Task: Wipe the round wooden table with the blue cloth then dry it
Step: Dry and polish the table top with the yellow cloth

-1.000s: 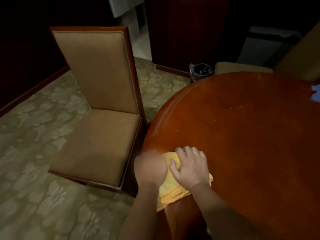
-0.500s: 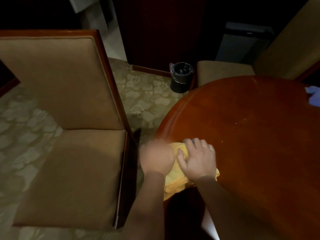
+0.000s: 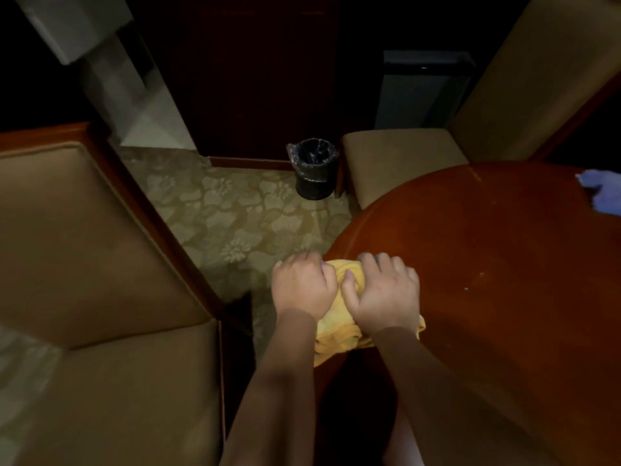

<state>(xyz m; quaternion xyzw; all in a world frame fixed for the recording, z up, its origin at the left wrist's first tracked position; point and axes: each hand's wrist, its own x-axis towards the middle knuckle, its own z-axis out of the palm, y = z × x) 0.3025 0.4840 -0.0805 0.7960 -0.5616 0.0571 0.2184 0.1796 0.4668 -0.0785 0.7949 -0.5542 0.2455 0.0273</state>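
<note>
Forearms: two, bare, entering from the bottom centre of the frame and reaching up to the desk edge.

Left hand (image 3: 302, 290): lower centre, at the desk rim, fingers (image 3: 321, 269) curled down, gripping the left side of the yellow cloth.

Right hand (image 3: 386, 292): just right of the left hand, palm down on the yellow cloth, fingers bent and pressing into it, thumb tucked into a fold.

Yellow cloth (image 3: 339, 334): bunched under both hands at the desk's left edge; one part hangs over the rim below the wrists.

Desk (image 3: 487, 264): round, reddish polished wood, filling the right half of the frame; a few pale specks on its surface.

Chair (image 3: 100, 264): left of frame, tan upholstery, dark wood frame, close beside the desk.

Carpet (image 3: 235, 223): floral pattern, centre, between the chair and the desk.

Blue cloth (image 3: 601, 193): far right edge of the frame, lying on the desk, well apart from both hands, partly cut off.

Second chair (image 3: 403, 159): upper right, tan, seat pushed against the desk's far rim.

Bin (image 3: 314, 169): upper centre, small, black, lined with a bag, on the carpet beside the second chair.
</note>
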